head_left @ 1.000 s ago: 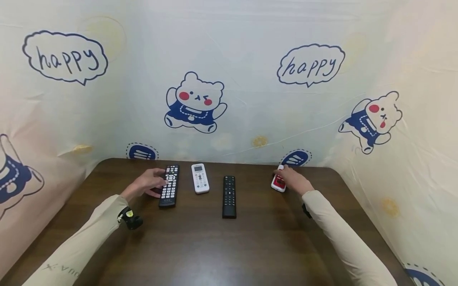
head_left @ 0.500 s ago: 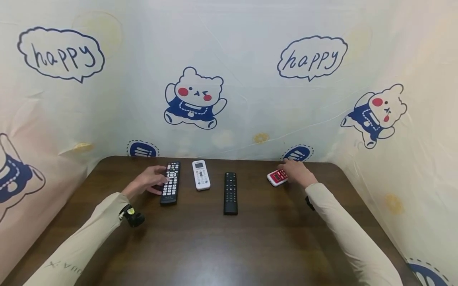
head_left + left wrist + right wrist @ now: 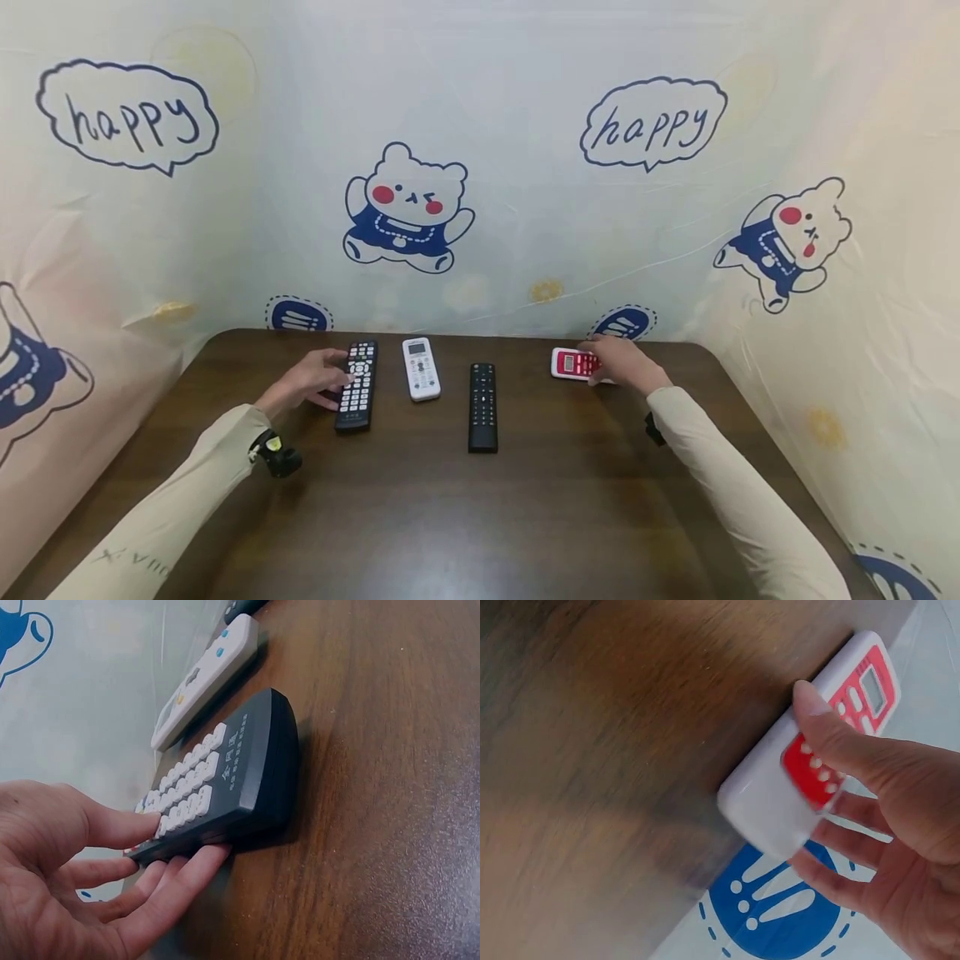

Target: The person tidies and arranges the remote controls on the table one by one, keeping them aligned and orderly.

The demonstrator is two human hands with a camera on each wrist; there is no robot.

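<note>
Red and white plastic fills your right hand (image 3: 621,364): you hold the red-and-white remote (image 3: 575,364) near the back edge of the table (image 3: 420,517), on the right, your thumb crossing its face to one long edge and your fingers along the other. It lies roughly crosswise, display end toward your left; whether it rests flat or is slightly raised, you cannot tell. Your left hand (image 3: 306,380) pinches the black remote with white keys (image 3: 357,387), thumb beside the keys, fingers against its side.

For a clean adjustment, a light, even pinch on both edges probably serves you best, since a thumb bearing down on the face could press keys. Turn from the wrist, mind the table's back edge, and let the left hand merely steady its remote.
</note>
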